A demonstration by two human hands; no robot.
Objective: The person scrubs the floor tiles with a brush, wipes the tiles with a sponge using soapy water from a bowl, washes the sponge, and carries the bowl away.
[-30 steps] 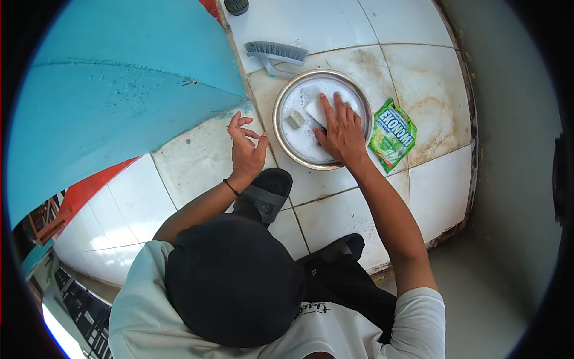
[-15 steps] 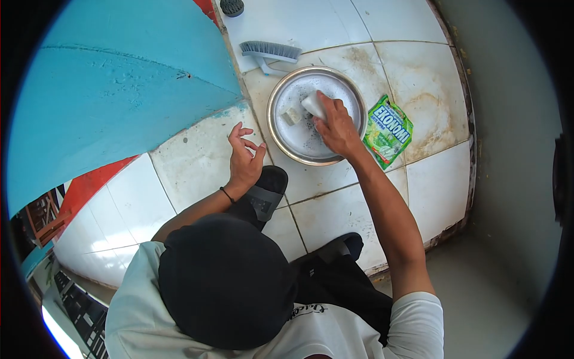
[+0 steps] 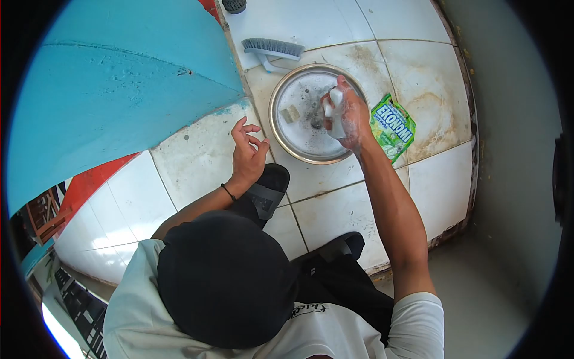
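A round metal basin (image 3: pixel 273 113) on the tiles holds soapy water with white foam and dark specks. My right hand (image 3: pixel 351 116) is over its right side, closed on a white, sponge-like piece (image 3: pixel 336 124) with suds on the fingers. The fingers partly hide that piece. A pale block (image 3: pixel 290 114), its kind unclear, lies in the suds at the basin's left. My left hand (image 3: pixel 248 152) hovers left of the basin, holding nothing, its fingers apart and loosely bent. Just right of the basin lies a green EKONOMI detergent pouch (image 3: pixel 392 128), close to my right wrist.
A grey-bristled brush (image 3: pixel 273 48) with a light handle lies behind the basin. Farther back is a small round dark brush (image 3: pixel 234 6). A turquoise surface (image 3: pixel 137 78) borders the tiles on the left, a grey wall (image 3: pixel 514 119) on the right. My sandalled foot (image 3: pixel 268 190) is below my left hand.
My right hand has shifted right and turned with the white piece, now with suds on it. The foam in the basin has spread. My left hand has hardly moved.
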